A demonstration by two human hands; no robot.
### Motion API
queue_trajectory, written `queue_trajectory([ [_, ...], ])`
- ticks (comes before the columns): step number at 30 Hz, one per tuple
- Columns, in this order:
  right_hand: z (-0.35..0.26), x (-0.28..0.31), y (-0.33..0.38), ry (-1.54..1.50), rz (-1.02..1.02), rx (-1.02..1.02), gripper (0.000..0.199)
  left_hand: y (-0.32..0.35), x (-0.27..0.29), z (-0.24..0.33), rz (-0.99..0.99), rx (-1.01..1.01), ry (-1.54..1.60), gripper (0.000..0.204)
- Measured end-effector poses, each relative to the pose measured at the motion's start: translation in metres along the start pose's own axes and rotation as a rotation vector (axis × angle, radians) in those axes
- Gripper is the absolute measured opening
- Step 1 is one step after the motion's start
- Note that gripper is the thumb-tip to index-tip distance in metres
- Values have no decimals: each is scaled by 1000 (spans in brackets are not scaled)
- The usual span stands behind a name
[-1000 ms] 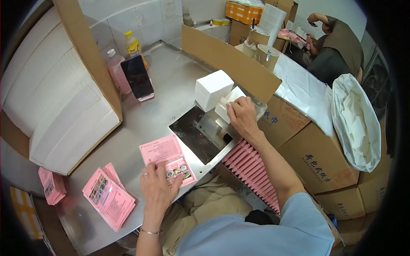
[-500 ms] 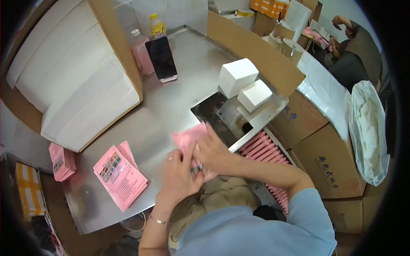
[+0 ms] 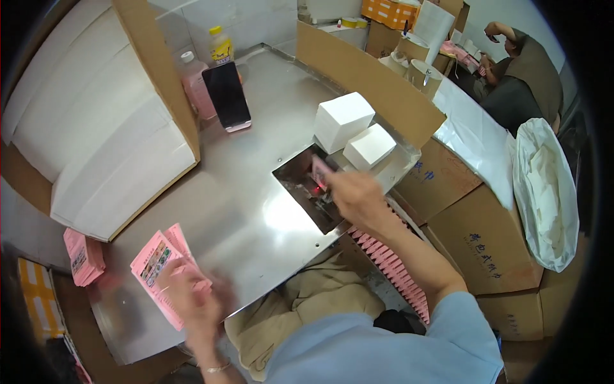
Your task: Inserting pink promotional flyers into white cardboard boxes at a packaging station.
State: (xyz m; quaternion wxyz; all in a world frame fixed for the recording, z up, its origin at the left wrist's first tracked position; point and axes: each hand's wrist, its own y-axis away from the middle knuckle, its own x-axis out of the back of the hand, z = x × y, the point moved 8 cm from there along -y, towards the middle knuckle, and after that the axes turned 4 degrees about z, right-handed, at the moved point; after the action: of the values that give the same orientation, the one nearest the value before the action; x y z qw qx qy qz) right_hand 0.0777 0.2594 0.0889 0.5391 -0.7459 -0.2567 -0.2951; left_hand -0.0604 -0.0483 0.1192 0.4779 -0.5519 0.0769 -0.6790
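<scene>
My right hand (image 3: 357,198) pinches a small pink printed packet (image 3: 320,173) over the dark rectangular opening (image 3: 306,185) in the metal table, where a red light glows. At the left, my left hand (image 3: 195,301) is smeared by motion over a stack of flat pink printed sleeves (image 3: 153,259). Its fingers are too blurred to read. Beyond the opening stand two white blocks of folded paper, a taller block (image 3: 344,121) and a lower block (image 3: 369,147). Below my right forearm, a long row of pink packets (image 3: 390,269) is lined up beneath the table edge.
Another pink stack (image 3: 83,256) lies by the table's left edge. A large carton of white sheets (image 3: 109,141) stands behind it. A phone (image 3: 227,96) leans near two bottles. Cardboard boxes (image 3: 480,237) and a white plastic bag (image 3: 543,198) line the right. A person (image 3: 531,77) sits farther back.
My hands have parted from around a pink packet. The right has carried a pink packet to the opening; the left has swung over the pink sleeves. The view has shifted slightly.
</scene>
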Motion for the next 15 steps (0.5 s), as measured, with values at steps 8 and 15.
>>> queue_trajectory([
  [8, 74, 24, -12, 464, 168, -89, 12, 34, 13, -114, -383, 283, -444, 25],
  [15, 85, 26, -4, 274, 180, -176, 9, -6, -67, 9, -224, 24, 93, 33],
])
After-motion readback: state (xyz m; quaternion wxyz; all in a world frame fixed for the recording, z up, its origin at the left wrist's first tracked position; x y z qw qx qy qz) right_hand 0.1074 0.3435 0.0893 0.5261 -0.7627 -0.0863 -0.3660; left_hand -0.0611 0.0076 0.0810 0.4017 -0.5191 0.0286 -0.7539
